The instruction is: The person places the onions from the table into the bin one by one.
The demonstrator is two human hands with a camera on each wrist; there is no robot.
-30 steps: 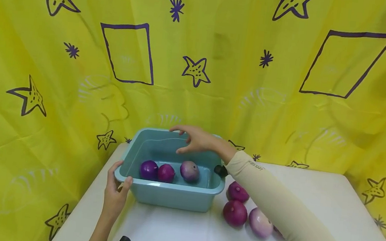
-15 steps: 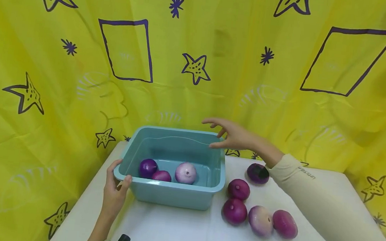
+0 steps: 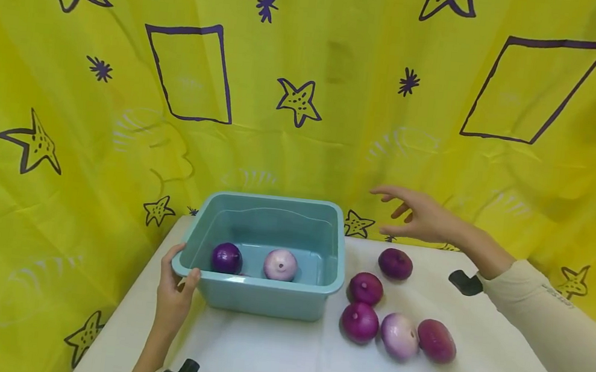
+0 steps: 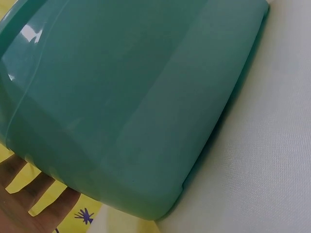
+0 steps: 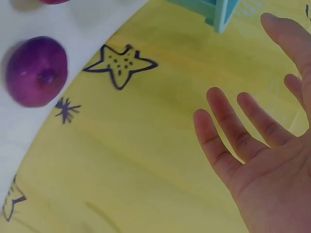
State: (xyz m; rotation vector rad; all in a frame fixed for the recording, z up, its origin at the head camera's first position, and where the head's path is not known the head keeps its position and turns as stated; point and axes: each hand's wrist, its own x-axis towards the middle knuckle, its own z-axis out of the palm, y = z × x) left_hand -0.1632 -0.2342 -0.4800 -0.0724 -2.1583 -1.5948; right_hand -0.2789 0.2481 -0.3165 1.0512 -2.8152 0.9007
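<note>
A light-blue plastic tub (image 3: 264,299) stands on the white table. At its near-left corner my left hand (image 3: 174,301) grips the rim, thumb in front and fingers along the left side. Inside lie a dark purple onion (image 3: 227,258) and a pale onion (image 3: 281,265). My right hand (image 3: 424,219) is raised over the far edge of the table, right of the tub, holding nothing. In the right wrist view its fingers (image 5: 233,126) are spread. Nearest below it is a dark red onion (image 3: 395,264).
To the tub's right lie more onions: a purple one (image 3: 366,288), a magenta one (image 3: 359,323), a pale one (image 3: 399,337) and a reddish one (image 3: 437,341). A yellow curtain (image 3: 334,153) with drawn stars hangs close behind the table (image 3: 269,359).
My right hand has moved right, from above the tub to beyond its right side. A magenta onion in the tub has rolled behind the near wall, and the pale one has turned. My left hand stays put.
</note>
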